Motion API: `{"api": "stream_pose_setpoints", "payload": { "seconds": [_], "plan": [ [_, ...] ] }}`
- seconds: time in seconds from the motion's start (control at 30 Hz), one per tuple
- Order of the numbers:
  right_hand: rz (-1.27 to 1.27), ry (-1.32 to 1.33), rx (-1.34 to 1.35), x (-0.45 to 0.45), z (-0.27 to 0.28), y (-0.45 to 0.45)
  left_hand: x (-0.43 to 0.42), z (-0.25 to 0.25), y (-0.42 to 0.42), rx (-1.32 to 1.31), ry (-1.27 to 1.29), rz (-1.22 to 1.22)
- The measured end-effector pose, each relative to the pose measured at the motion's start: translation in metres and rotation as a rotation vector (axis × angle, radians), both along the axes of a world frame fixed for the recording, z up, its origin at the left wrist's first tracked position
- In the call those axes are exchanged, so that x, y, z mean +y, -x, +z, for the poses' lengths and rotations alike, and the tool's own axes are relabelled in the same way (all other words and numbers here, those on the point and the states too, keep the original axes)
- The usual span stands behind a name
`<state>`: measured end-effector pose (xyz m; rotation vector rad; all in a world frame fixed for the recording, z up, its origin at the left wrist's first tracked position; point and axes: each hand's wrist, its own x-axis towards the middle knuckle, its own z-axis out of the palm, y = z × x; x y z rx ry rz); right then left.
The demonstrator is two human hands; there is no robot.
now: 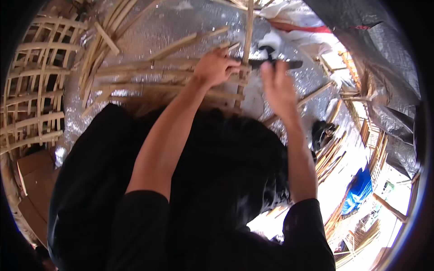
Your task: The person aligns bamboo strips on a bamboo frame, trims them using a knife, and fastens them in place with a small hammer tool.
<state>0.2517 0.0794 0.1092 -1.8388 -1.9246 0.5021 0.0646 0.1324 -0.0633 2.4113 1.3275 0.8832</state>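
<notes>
My left hand (211, 68) is closed on a bamboo strip, beside an upright bamboo piece (248, 31). Several split bamboo strips (169, 86) lie crosswise below and to the left of it. To the right, my right hand (279, 88) is smeared by motion, its fingertips near a long dark tool (294, 64) that looks like a blade. A black piece shaped like a hammer head (267, 49) shows just above those fingers. Whether the right hand grips either is too blurred to tell.
A woven bamboo lattice (43, 70) stands at the far left, with cardboard (38, 178) below it. Long strips (106, 38) lie at the upper left on a shiny grey sheet (149, 27). Dark plastic sheeting (384, 58), a blue bag (358, 192) and bamboo bundles are at the right.
</notes>
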Motion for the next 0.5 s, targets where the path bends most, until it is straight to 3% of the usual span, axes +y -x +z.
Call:
{"api": "stream_pose_setpoints", "payload": {
  "seconds": [0.03, 0.07, 0.1, 0.17, 0.23, 0.27, 0.3, 0.33, 0.43, 0.5],
  "plan": [
    [-0.081, -0.076, 0.056, -0.012, 0.013, 0.001, -0.013, 0.003, -0.003, 0.058, 0.135, 0.002],
    [-0.101, -0.112, 0.392, -0.017, 0.008, -0.002, -0.01, 0.019, -0.002, 0.119, 0.242, 0.008],
    [-0.015, 0.029, 0.2, -0.014, -0.013, -0.006, -0.004, 0.032, -0.001, 0.175, 0.335, 0.021],
    [0.157, 0.317, -0.207, -0.002, -0.056, -0.012, -0.004, 0.017, -0.001, 0.084, 0.18, 0.0],
    [0.091, 0.091, -0.138, 0.009, -0.058, -0.024, 0.003, 0.01, 0.0, 0.0, -0.03, -0.038],
    [0.069, -0.023, -0.091, 0.015, -0.033, -0.017, -0.002, 0.009, -0.001, -0.015, -0.146, 0.045],
    [0.011, -0.091, -0.037, 0.0, -0.013, -0.012, -0.015, 0.005, -0.001, -0.008, -0.051, 0.034],
    [-0.056, -0.126, 0.184, -0.008, 0.004, -0.003, -0.015, 0.007, -0.002, -0.005, 0.027, 0.008],
    [0.125, 0.292, -0.177, -0.003, -0.092, -0.028, -0.004, 0.017, 0.003, -0.013, 0.134, -0.015],
    [0.037, 0.213, -0.047, 0.009, -0.045, -0.017, 0.004, 0.011, 0.004, 0.011, 0.188, -0.052]
  ]
}}
